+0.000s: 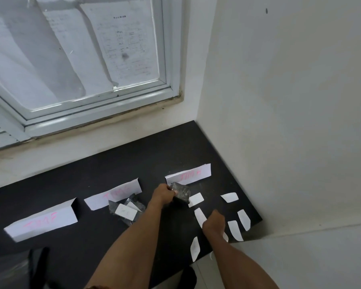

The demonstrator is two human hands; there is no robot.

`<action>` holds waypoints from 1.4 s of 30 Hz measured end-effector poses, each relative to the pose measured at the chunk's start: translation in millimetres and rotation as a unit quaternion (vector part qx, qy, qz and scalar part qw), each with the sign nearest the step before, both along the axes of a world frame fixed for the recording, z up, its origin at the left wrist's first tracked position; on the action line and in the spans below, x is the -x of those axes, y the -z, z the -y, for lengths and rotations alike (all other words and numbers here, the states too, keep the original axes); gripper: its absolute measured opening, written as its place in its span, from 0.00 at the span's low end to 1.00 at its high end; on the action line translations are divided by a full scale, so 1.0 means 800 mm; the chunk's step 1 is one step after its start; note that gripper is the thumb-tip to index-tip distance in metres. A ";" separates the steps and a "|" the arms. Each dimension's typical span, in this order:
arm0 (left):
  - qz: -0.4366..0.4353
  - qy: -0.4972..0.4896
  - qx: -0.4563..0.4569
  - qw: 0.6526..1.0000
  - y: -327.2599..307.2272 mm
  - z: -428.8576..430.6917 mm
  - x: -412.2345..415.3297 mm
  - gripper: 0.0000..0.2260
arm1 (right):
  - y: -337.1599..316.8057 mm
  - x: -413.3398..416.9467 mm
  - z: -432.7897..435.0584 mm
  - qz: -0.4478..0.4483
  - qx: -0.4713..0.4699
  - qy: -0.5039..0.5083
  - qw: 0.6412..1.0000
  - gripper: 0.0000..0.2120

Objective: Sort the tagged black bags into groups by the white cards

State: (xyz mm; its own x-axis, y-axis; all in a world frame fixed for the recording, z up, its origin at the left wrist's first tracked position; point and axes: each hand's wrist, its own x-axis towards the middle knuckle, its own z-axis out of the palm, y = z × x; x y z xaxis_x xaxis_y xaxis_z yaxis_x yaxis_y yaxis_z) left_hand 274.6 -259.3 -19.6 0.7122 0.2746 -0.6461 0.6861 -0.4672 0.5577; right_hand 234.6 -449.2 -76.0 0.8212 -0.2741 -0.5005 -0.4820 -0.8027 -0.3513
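Our left hand (pixel 163 193) grips a crinkled black bag (pixel 180 192) just in front of the right-hand white card (pixel 188 174). The bag is tilted, its long axis running from far left to near right. Our right hand (pixel 214 223) sits knuckles-up among the white tags (pixel 243 219) at the right end of the tabletop (pixel 81 247), most lying lengthwise away from us. We cannot tell whether it holds anything. A small heap of bags (pixel 126 211) overlaps before the middle card (pixel 115 193).
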 end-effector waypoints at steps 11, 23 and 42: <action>0.001 -0.041 0.048 0.998 -0.004 -0.019 0.018 0.17 | -0.004 0.006 -0.010 -0.005 0.034 0.032 0.999 0.13; 0.001 -0.153 0.135 0.979 -0.011 -0.040 0.032 0.14 | -0.019 -0.008 -0.010 0.106 -0.080 0.056 0.990 0.12; 0.126 -0.263 0.411 0.864 -0.121 -0.067 0.069 0.24 | -0.187 -0.050 -0.111 0.153 -0.362 -0.119 0.912 0.13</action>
State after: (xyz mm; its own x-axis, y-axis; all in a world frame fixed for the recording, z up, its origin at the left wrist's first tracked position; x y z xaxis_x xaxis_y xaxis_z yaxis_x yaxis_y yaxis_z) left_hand 219.4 -205.8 77.3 0.7748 0.1262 -0.6195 0.4911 0.4971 0.7154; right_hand 274.9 -360.4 73.6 0.9460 0.2410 -0.2167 -0.1148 -0.3761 -0.9195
